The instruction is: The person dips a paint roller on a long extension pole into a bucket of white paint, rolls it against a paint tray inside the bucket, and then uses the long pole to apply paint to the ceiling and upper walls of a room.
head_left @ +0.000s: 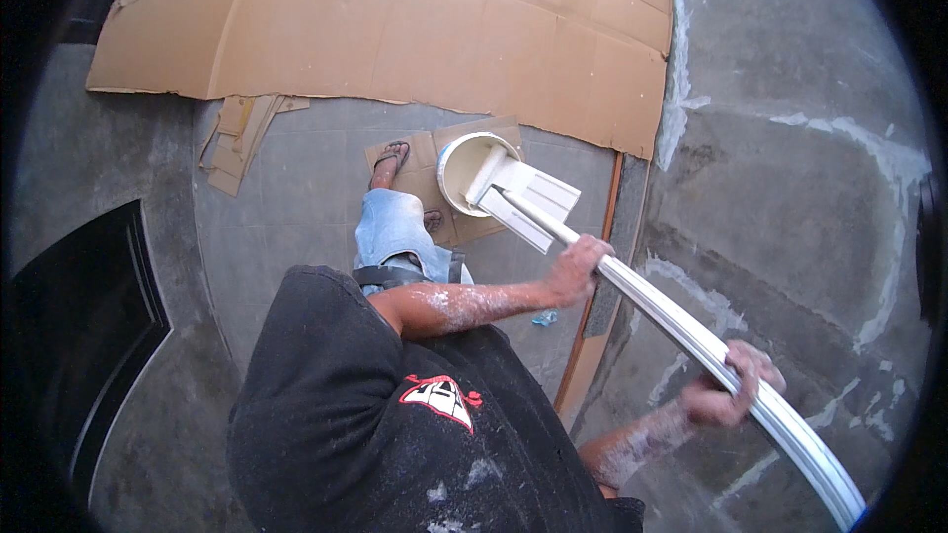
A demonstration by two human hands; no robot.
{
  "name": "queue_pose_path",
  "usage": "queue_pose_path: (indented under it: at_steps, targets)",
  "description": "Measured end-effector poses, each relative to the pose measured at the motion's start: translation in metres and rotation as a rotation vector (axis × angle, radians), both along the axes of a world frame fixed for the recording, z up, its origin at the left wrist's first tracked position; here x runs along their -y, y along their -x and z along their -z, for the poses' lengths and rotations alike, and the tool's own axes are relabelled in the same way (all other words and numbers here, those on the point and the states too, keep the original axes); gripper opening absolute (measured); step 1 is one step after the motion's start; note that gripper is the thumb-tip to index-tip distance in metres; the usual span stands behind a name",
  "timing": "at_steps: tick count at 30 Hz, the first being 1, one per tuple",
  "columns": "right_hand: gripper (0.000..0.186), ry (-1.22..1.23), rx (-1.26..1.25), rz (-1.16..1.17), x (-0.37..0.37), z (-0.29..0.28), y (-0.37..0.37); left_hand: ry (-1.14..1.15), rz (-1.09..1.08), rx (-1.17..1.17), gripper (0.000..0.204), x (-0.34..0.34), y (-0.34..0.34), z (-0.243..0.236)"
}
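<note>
My left hand (577, 271) and my right hand (731, 385) are both closed around a long white pole (660, 311), which reaches from the lower right up toward a white bucket (446, 174). The pole's far end joins a cream paint roller (486, 170), which rests over the bucket opening against a white ridged plastic board (553, 196) that juts past the rim. The bucket holds cream-coloured paint and stands on flattened cardboard (415, 149) on the floor. White dust or paint coats both my forearms and hands.
A large cardboard sheet (395, 20) spans the back. Cardboard scraps (237, 138) lie left of the bucket on grey tiles (276, 217). Grey patched plaster walls (780, 217) flank the right, a dark door (84, 336) the left. A small blue crumpled item (544, 318) lies near my left hand.
</note>
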State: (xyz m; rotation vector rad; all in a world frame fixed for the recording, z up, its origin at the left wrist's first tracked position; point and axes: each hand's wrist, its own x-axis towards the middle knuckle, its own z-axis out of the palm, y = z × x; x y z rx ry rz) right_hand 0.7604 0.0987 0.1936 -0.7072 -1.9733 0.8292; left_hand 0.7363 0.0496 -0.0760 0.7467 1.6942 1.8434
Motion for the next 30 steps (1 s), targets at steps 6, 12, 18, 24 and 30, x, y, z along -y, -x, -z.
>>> queue_pose_path:
  at_steps: [6, 12, 18, 24, 30]
  targets:
    - [0.012, 0.007, -0.008, 0.037, 0.014, 0.029, 0.018, 0.039, -0.024, 0.017, 0.039, -0.001, -0.008, 0.034]
    - [0.007, -0.005, -0.084, -0.038, 0.000, -0.035, 0.005, -0.050, 0.055, 0.021, 0.039, 0.004, 0.007, -0.038]
    - [0.011, 0.132, -0.065, -0.068, 0.002, 0.045, 0.023, 0.131, 0.007, 0.037, 0.040, 0.001, 0.013, 0.038]
    - [0.008, 0.152, -0.114, -0.099, 0.003, -0.025, 0.008, 0.003, 0.025, 0.053, 0.038, 0.017, 0.012, -0.027]
    - [0.008, -0.161, 0.127, -0.030, 0.003, 0.004, 0.012, 0.021, -0.046, 0.006, 0.038, 0.000, 0.002, 0.007]
